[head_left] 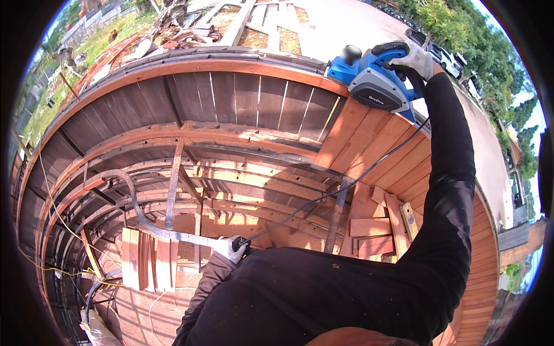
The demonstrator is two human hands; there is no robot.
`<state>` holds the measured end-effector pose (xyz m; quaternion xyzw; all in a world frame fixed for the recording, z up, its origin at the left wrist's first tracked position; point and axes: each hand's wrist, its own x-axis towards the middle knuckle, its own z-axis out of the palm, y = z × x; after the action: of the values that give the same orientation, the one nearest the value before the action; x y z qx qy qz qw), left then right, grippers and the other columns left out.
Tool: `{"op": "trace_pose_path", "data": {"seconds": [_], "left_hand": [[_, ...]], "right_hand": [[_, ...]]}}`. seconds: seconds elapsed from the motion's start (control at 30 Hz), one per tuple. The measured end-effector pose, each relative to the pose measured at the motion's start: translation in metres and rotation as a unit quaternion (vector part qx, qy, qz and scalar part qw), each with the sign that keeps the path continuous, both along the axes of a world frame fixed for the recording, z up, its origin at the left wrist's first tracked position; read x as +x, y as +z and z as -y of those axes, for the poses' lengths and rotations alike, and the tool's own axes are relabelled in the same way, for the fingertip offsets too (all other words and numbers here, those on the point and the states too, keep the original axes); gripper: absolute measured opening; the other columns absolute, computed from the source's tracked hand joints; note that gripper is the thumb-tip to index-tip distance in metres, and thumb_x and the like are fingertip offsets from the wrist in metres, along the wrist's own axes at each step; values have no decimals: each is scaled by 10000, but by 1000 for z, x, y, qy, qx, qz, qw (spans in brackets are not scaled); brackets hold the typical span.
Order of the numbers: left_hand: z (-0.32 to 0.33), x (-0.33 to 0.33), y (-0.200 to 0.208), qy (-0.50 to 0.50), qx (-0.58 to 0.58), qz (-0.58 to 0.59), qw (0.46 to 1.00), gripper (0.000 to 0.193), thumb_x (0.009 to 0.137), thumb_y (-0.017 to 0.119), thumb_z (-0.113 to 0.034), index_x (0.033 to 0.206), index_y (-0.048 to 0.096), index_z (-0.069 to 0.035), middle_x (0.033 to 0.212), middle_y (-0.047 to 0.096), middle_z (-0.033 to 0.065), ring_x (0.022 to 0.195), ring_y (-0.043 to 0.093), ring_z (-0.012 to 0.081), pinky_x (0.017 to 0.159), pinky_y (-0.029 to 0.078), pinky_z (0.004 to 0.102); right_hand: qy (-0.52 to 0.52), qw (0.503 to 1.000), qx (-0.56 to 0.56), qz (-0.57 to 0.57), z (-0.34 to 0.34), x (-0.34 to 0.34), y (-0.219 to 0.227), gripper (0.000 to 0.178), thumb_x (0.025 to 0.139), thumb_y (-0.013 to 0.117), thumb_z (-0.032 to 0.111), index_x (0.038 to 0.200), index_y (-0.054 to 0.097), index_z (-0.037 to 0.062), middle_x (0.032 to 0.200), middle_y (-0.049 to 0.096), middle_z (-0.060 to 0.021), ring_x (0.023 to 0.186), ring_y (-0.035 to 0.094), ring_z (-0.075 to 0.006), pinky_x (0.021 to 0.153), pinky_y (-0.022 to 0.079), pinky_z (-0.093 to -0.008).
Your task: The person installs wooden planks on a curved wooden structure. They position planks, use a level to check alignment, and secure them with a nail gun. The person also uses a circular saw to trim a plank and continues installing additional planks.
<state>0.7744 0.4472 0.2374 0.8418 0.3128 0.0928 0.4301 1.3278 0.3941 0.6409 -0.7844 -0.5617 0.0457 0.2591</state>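
Note:
My right hand point(416, 62), in a white glove, is wrapped round the handle of a blue and grey electric hand planer point(369, 81). The planer rests on the top edge of a curved wooden wall, above reddish planks point(369, 130). A black power cord point(340, 193) sags from the planer down to my left hand point(231, 249), also gloved. The fingers of that hand are closed round the cord, with a dark piece of it showing between them. It is beside the end of a bent grey metal bar point(193, 237); whether it also presses on the bar I cannot tell.
Curved ribs and beams point(254, 138) line the hollow inside below the rim. Cut boards point(147, 259) stand at the lower left; loose planks point(372, 228) and a level point(410, 222) lean at the right. Thin cables point(75, 268) hang at the left. Outside lies scrap timber point(236, 26).

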Motion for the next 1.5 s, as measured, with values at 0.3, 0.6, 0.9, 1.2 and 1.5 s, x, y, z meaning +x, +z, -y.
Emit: {"op": "trace_pose_path", "data": {"seconds": [0.3, 0.6, 0.9, 1.2, 1.5], "left_hand": [[2, -4, -22, 10, 58, 44, 997, 235, 820, 667, -304, 784, 661, -72, 654, 647, 122, 609, 636, 316, 605, 491, 400], [3, -4, -18, 30, 61, 32, 997, 225, 818, 674, -301, 788, 663, -78, 664, 651, 115, 621, 640, 307, 619, 490, 389], [2, 1, 3, 3, 27, 7, 1000, 154, 815, 670, -244, 827, 703, -94, 711, 689, 105, 664, 681, 287, 636, 537, 377], [-1, 2, -3, -7, 38, -5, 999, 169, 834, 650, -254, 810, 676, -89, 695, 674, 103, 645, 666, 284, 627, 518, 372], [1, -1, -14, 7, 27, -10, 1000, 171, 822, 653, -256, 843, 693, -92, 708, 674, 126, 674, 672, 311, 636, 524, 382]], "right_hand": [[70, 997, -15, -41, -79, -17, -4, 311, 794, 721, 172, 1064, 661, 30, 751, 666, -65, 493, 572, -115, 425, 480, -265], [69, 997, 13, 31, -112, -32, -1, 349, 795, 760, 205, 1056, 652, 0, 766, 691, -89, 549, 623, -125, 470, 512, -274], [15, 1000, -5, 20, 5, 4, 19, 317, 773, 732, 129, 1068, 679, 26, 744, 671, -54, 513, 574, -88, 426, 476, -241], [-26, 999, 18, 27, 29, 19, -3, 306, 782, 711, 140, 1066, 666, 35, 733, 667, -48, 514, 571, -88, 437, 461, -238], [51, 998, 10, -18, -52, -11, -5, 334, 793, 700, 158, 1118, 691, 86, 746, 651, -48, 498, 536, -93, 440, 457, -248]]}}
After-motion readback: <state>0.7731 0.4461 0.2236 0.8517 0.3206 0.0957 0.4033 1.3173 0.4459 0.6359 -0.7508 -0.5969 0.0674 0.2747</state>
